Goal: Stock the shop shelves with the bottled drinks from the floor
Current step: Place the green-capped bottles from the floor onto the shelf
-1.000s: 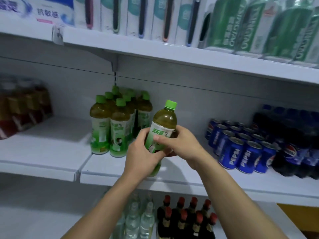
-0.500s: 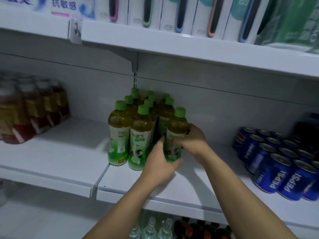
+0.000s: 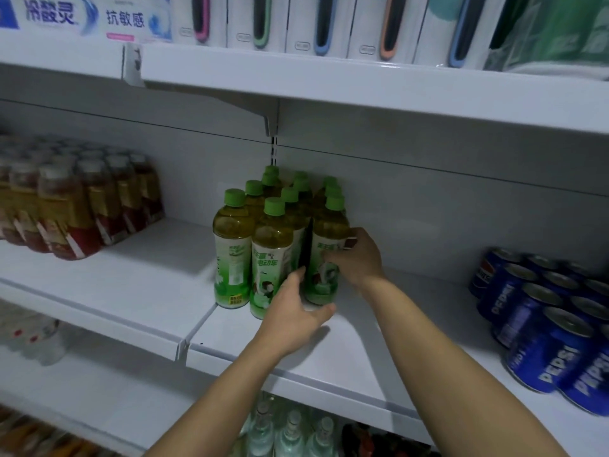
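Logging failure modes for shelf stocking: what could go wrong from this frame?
1. The green tea bottle, gripped by the right hand and left hand, sits close against the packed green tea cluster. A hard push could topple its neighbours.
2. The front-left bottle stands right by the shelf seam. If nudged sideways, it may rock.

Green-tea bottles (image 3: 272, 245): clear plastic, green caps, green-and-white labels, amber drink. They stand upright, clustered in rows on the white middle shelf (image 3: 131, 285). Front-right bottle (image 3: 326, 225): upright, base on the shelf, just beside the cluster.
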A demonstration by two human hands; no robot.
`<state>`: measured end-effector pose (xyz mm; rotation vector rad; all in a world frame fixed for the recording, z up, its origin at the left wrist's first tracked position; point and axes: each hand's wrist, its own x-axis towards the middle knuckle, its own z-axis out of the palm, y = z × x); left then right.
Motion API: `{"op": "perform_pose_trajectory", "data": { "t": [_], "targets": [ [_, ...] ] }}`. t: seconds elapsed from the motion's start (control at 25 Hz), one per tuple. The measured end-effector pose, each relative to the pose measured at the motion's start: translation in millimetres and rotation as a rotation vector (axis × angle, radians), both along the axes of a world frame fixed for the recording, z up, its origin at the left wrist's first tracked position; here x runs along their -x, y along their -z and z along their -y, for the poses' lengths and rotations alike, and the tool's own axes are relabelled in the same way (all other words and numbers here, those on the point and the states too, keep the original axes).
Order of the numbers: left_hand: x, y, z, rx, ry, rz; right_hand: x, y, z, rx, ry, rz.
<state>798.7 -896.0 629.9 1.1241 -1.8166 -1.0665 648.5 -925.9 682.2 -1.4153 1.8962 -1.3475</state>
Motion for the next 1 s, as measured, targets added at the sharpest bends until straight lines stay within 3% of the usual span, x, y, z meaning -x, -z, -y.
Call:
{"op": "perform_pose_trajectory", "data": {
  "t": [0.4,0.64,1.0],
  "targets": [
    [-4,6,-1,-0.035,-0.044,-0.001,-20,7,3,0.044,0.075,0.024],
    [-7,10,-9,-0.048,-0.002,0.007,-24,8,-6,-0.016,0.069,0.178],
    [12,18,-33,-0.125,0.195,-0.161,-9,37,-105,0.078,0.161,0.226]
  ]
}}
